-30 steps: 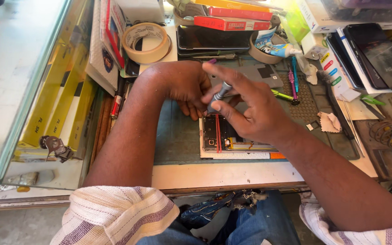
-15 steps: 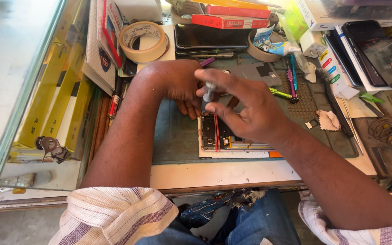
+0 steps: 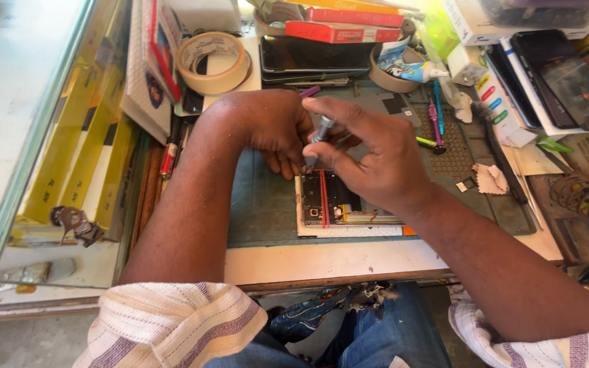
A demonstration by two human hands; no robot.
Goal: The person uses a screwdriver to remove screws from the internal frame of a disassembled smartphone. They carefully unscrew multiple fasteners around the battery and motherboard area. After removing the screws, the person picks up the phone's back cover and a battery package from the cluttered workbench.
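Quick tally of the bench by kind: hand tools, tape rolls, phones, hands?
Screwdrivers: 3, silver one in the right hand, pink and blue lying on the mat
Tape rolls: 1
Opened phones: 1, under the left hand
Hands: 2
Total: 7

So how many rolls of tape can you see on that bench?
2. One beige tape roll lies at the back left, beyond the left hand. A second roll sits at the back centre, partly hidden by a tube. Clutter may hide more.
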